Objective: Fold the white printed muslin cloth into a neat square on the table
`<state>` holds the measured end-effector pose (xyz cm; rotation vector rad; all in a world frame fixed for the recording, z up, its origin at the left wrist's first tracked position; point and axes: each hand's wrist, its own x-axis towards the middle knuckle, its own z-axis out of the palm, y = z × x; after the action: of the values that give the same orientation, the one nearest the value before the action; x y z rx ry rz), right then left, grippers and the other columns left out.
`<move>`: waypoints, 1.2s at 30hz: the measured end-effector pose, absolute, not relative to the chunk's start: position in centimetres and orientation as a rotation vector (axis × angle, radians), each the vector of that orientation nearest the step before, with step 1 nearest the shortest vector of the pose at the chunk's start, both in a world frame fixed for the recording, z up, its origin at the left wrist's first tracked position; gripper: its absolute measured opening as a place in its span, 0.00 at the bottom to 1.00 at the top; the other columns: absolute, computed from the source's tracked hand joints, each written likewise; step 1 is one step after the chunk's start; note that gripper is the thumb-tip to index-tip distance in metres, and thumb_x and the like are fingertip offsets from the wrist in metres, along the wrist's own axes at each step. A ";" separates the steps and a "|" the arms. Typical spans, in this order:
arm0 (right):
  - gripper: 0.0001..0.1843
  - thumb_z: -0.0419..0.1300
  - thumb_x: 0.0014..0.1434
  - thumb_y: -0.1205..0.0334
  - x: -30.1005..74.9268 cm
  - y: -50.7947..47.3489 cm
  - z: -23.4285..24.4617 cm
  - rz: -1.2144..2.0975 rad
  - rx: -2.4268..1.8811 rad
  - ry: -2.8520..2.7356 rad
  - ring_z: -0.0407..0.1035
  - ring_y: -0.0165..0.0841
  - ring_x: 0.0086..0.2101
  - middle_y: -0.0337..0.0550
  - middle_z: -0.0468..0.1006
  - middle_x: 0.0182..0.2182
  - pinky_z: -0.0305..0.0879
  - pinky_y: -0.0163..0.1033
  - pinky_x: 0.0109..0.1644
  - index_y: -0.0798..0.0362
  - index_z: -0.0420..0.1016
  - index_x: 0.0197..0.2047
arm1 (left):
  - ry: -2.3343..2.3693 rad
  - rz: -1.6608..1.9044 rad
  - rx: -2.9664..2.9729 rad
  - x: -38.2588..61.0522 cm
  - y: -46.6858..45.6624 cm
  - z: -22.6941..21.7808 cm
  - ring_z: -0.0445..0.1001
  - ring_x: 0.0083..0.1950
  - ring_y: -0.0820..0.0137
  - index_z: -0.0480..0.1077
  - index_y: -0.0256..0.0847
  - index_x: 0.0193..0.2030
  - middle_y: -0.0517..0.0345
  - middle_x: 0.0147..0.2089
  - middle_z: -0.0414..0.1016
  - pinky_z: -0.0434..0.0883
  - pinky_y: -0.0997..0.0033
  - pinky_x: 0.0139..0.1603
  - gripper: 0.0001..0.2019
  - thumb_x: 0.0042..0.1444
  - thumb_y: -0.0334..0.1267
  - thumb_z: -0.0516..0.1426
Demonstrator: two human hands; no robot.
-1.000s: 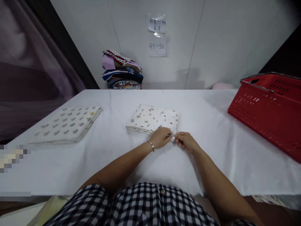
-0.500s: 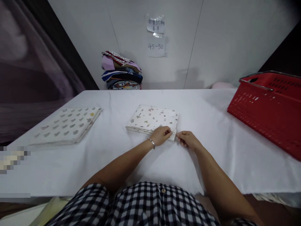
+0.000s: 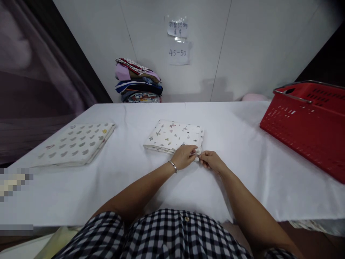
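A folded white cloth with small printed motifs (image 3: 175,133) lies flat in the middle of the table. At its near right corner my left hand (image 3: 184,156) is closed on the cloth's edge, a bracelet round the wrist. My right hand (image 3: 211,160) pinches the same corner from the right, its fingertips almost meeting those of my left hand. Part of the corner is hidden behind the fingers. Off to the left lies a second folded white cloth with grey shapes (image 3: 77,144), touched by neither hand.
A white-covered table (image 3: 129,190) spreads below. On the right stands a red plastic basket (image 3: 304,126) with a metal handle. Behind the table's far edge rises a stack of folded fabrics (image 3: 138,81). Handwritten paper signs (image 3: 178,53) hang on the wall, and a dark curtain (image 3: 35,72) hangs at left.
My right hand has moved slightly left, from beside the cloth's corner onto it. My left hand stays at the corner, its fingers shifted a little. The cloths and basket have not moved.
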<state>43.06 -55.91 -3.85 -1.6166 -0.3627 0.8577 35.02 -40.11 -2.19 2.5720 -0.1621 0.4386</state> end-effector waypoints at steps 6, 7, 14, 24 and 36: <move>0.05 0.57 0.43 0.62 43.2 -55.8 -4.2 0.773 -1.653 -0.367 0.56 0.22 0.13 0.34 0.67 0.13 0.46 0.29 0.16 0.54 0.65 0.21 | -0.181 0.403 2.652 34.7 -40.3 -2.0 0.70 0.42 0.66 0.67 0.39 0.44 0.55 0.39 0.74 0.65 0.65 0.44 0.10 0.54 0.36 0.56; 0.05 0.57 0.43 0.63 43.2 -55.8 -4.2 0.757 -1.662 -0.369 0.56 0.22 0.13 0.33 0.67 0.12 0.46 0.29 0.16 0.53 0.64 0.20 | -0.182 0.393 2.665 34.7 -40.4 -1.9 0.70 0.42 0.66 0.67 0.39 0.42 0.55 0.39 0.73 0.65 0.66 0.43 0.09 0.54 0.36 0.55; 0.09 0.57 0.46 0.58 43.2 -55.8 -3.9 0.817 -1.650 -0.359 0.54 0.22 0.13 0.35 0.67 0.13 0.44 0.29 0.15 0.53 0.64 0.20 | -0.209 0.362 2.666 34.5 -40.3 -1.6 0.69 0.43 0.66 0.68 0.40 0.40 0.55 0.40 0.73 0.64 0.66 0.44 0.07 0.54 0.37 0.56; 0.09 0.59 0.45 0.58 42.8 -55.5 -3.2 0.751 -1.543 -0.349 0.55 0.21 0.14 0.33 0.67 0.14 0.45 0.29 0.17 0.54 0.66 0.21 | -0.119 0.370 2.650 34.7 -40.3 -1.6 0.69 0.41 0.67 0.68 0.40 0.39 0.56 0.37 0.72 0.65 0.67 0.43 0.07 0.52 0.34 0.57; 0.15 0.62 0.48 0.53 43.2 -56.2 -3.7 0.958 -1.665 -0.446 0.55 0.21 0.13 0.36 0.69 0.15 0.44 0.30 0.14 0.55 0.67 0.21 | -0.052 0.443 2.607 34.6 -40.1 -1.8 0.68 0.38 0.69 0.68 0.41 0.38 0.58 0.35 0.71 0.66 0.69 0.41 0.05 0.54 0.33 0.55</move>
<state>43.15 -56.22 -3.73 -1.6647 -0.4463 0.9582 34.62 -40.13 -1.76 2.6073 -0.0523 0.4428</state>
